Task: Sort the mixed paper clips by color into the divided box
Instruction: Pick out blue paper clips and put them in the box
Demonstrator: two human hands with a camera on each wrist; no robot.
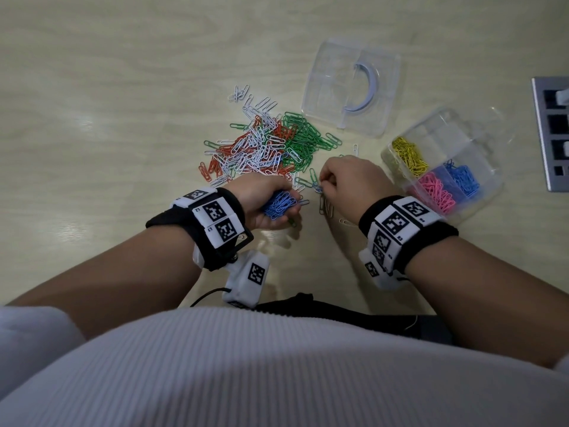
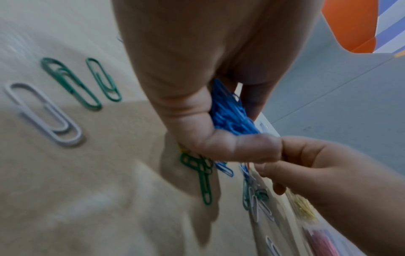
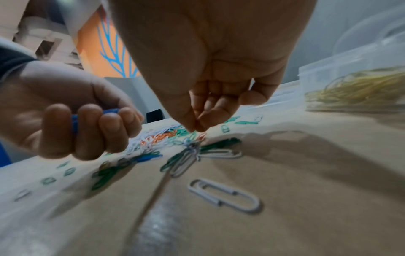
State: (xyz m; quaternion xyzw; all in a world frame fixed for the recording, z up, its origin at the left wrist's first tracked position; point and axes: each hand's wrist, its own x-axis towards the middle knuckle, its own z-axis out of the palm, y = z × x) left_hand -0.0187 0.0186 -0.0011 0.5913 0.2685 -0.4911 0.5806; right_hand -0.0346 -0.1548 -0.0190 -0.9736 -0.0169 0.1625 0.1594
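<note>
Right hand (image 1: 348, 183) pinches blue clip (image 1: 318, 188) just right of left hand (image 1: 261, 201), which grips the blue bundle (image 1: 278, 206); divided box (image 1: 489, 192) lies farther right.

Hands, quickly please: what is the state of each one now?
Left hand: closed around a bunch of blue wire paper clips.
Right hand: fingertips pinched together at a small blue paper clip on the table; actual grip cannot be told.
</note>
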